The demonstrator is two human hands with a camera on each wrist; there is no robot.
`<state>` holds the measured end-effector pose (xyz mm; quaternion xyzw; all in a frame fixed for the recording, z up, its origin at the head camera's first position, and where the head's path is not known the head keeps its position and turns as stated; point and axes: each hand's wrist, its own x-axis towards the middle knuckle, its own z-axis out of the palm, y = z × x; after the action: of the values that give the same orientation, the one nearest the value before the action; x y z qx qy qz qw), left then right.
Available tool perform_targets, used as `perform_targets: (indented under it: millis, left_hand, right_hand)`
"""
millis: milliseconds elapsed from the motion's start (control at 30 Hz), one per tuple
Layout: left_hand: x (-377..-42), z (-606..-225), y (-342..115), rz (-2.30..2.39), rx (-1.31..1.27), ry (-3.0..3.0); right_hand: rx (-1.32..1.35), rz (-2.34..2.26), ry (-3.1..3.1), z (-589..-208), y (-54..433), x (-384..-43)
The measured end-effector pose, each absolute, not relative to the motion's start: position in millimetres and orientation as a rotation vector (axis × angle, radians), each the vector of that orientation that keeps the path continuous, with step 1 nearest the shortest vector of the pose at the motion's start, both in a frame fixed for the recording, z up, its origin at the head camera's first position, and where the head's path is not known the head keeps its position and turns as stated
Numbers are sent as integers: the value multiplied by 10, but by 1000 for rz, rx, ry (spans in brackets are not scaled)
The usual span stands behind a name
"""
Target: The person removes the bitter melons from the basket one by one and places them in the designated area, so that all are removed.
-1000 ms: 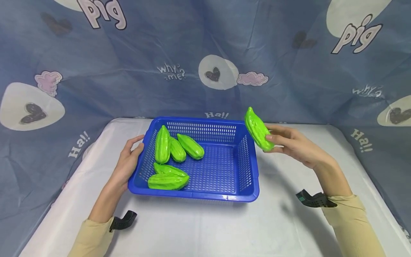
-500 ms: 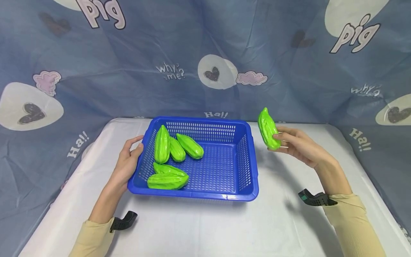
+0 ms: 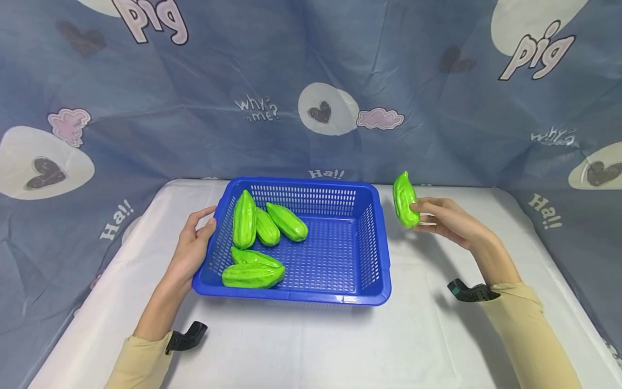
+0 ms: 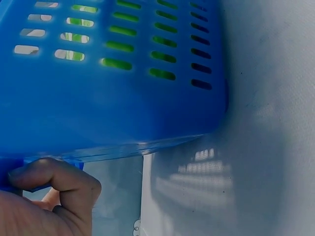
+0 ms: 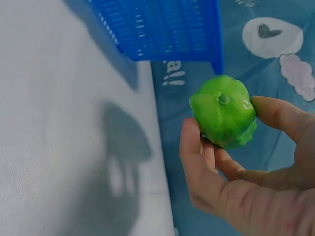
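My right hand [image 3: 449, 220] pinches a bright green, ribbed bitter melon [image 3: 404, 199] between thumb and fingers, just right of the blue basket [image 3: 296, 295]. Its pointed tip is up in the head view, and the right wrist view looks at its stem end [image 5: 224, 98]. It hangs above the table, its shadow falling on the cloth. My left hand [image 3: 190, 248] grips the basket's left rim; the left wrist view has the thumb [image 4: 44, 172] bent over that edge. Several more bitter melons lie in the basket's left half, among them an upright one [image 3: 244, 220] and one lying sideways [image 3: 252, 275].
A white cloth [image 3: 311, 351] covers the table. Behind it and along both sides hangs a blue printed curtain [image 3: 272, 140]. The basket has perforated walls [image 4: 123, 93] and shades the cloth beneath it.
My right hand has carried the bitter melon right, away from the basket's right rim, then slightly lower, and the melon has turned more upright. My left hand and the basket stay put.
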<state>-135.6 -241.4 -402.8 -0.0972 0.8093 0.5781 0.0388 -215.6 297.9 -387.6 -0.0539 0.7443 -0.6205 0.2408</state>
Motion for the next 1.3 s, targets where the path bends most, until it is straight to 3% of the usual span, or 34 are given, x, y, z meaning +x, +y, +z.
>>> perform_targets:
  millis: [600,1300]
  left_hand:
    - [-1345,-4047,-2416,1811,-290,2446]
    - [-1359,-4030,-2406,1832,-297,2434]
  right_hand:
    - [-41,-1539,2142,-4197,3024,-2376]
    - [54,-1467,2210,-4299,2959,-2446]
